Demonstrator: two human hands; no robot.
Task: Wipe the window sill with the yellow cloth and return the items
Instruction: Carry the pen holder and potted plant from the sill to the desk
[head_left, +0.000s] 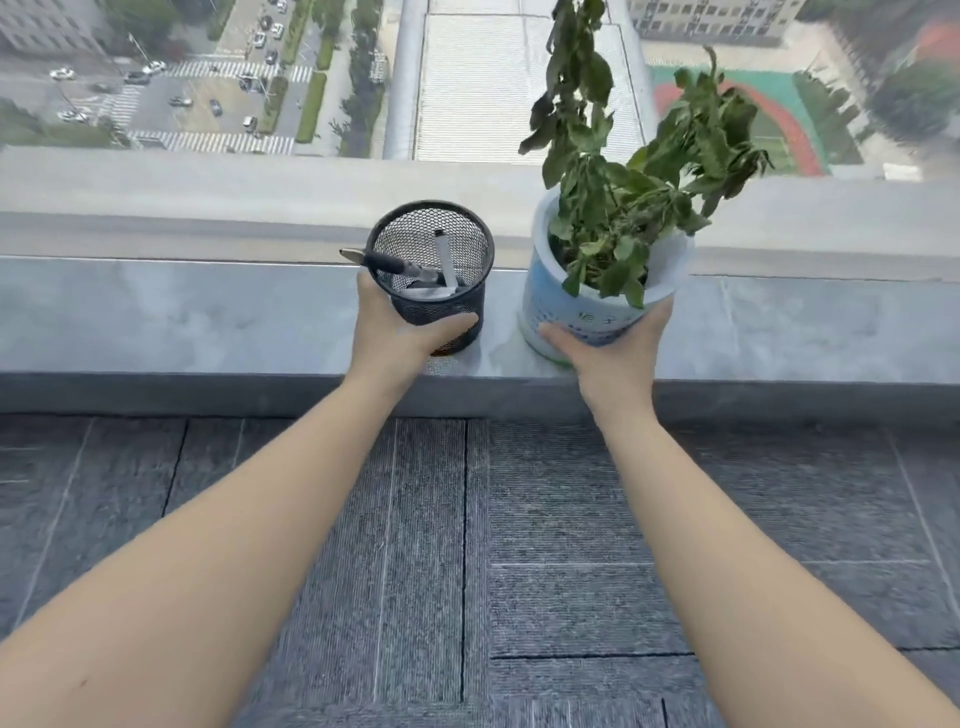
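The sill (208, 317) is lying bare and grey along the foot of the window, and the two items are standing on it side by side near the middle, close but apart, each being gripped low on its near wall, probably so it stays upright while it is lifted or set down. The left hand (402, 332) is wrapping the mesh cup (431, 280), thumb across the front, while the right hand (618, 343) is cupping the pot (550, 306), fingers spread wide. The yellow cloth is not showing anywhere, so I cannot tell whether wiping is done.
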